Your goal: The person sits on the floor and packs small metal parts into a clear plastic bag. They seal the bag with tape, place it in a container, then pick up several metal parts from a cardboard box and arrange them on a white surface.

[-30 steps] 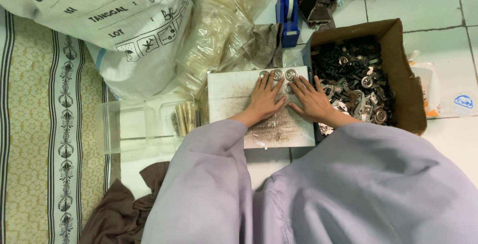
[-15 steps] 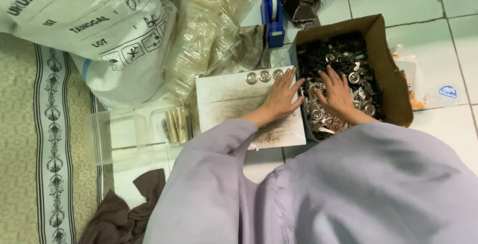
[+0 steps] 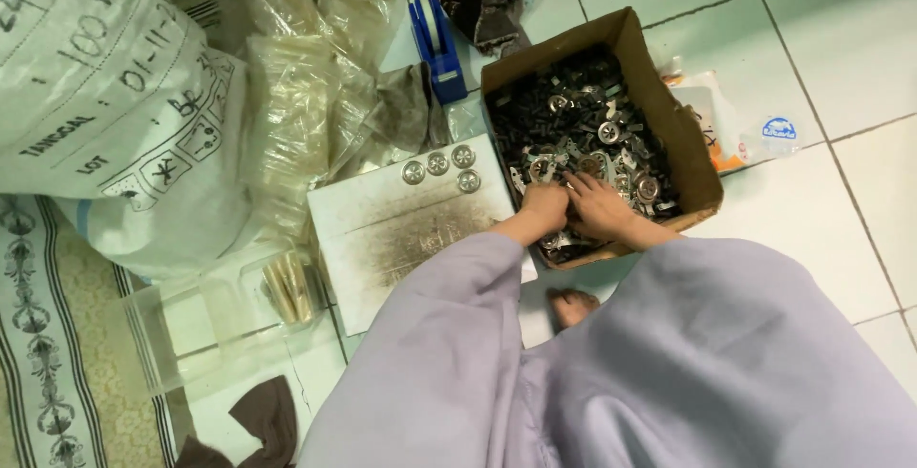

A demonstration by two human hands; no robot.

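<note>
A brown cardboard box (image 3: 690,158) full of small dark and silvery metal parts (image 3: 573,110) stands on the tiled floor. Both my hands are inside it at its near edge. My left hand (image 3: 543,208) is curled, knuckles up, among the parts. My right hand (image 3: 604,210) lies beside it, touching it, with its fingers down in the pile. What either hand grips is hidden. Left of the box lies a smudged white board (image 3: 401,229), with several round silvery discs (image 3: 439,164) along its far edge. My grey sleeves cover the board's near right corner.
A big printed white sack (image 3: 105,115) and crumpled clear plastic bags (image 3: 306,95) lie at the far left. A blue tape dispenser (image 3: 435,43) stands behind the board. A clear tray (image 3: 201,320) holds pale sticks. A patterned mat (image 3: 57,353), a plastic packet (image 3: 735,129) and my foot (image 3: 573,306) are nearby.
My left hand left the white board and moved right into the box beside my right hand. The camera view shifted, so the box sits more central.
</note>
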